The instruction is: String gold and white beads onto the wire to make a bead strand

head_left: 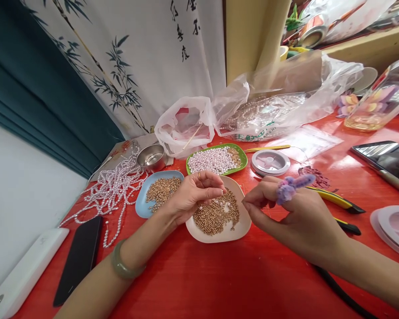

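Note:
My left hand point(194, 195) hovers over a cream dish point(219, 234) of gold beads, thumb and fingers pinched together on something too small to name. My right hand point(286, 212) is just right of the dish, thumb and forefinger pinched toward the left hand, perhaps on a thin thread I cannot make out. A purple fuzzy ring point(291, 186) sits on a finger of that hand. A blue dish point(142, 201) of gold beads and a green dish point(241, 155) of white pearls lie behind.
On the red table point(202, 283): pearl strands point(115, 190), a steel cup point(152, 157), a thread spool point(270, 162), plastic bags point(275, 102), a dark phone point(80, 257), a white box point(23, 274), yellow-handled cutters point(335, 199), a second phone point(389, 161).

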Available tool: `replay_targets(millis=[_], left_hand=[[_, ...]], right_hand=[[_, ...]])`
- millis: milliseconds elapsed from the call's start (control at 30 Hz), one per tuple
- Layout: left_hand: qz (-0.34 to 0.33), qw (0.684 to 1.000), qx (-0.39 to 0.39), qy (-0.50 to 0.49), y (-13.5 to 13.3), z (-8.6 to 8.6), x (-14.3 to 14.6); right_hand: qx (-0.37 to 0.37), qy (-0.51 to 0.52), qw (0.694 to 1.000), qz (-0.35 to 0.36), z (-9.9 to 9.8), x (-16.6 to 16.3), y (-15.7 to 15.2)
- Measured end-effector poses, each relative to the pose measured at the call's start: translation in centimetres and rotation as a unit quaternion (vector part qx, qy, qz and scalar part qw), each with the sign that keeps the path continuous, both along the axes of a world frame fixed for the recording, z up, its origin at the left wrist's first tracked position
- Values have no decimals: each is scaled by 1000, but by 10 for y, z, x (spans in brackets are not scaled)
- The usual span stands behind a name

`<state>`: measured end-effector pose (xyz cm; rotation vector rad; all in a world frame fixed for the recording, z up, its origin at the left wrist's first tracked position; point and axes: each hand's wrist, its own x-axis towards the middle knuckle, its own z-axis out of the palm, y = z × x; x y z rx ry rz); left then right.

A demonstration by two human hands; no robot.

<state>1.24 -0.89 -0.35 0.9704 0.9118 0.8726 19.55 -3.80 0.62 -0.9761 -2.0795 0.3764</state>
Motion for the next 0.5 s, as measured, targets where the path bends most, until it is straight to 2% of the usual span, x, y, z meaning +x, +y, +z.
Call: replay_targets(millis=[200,500], left_hand=[[9,999,6,-31,-4,-1,4],[4,997,4,-79,-5,-4,5]], right_hand=[[2,27,1000,16,1,0,-2],[12,33,999,0,2,0,-2]])
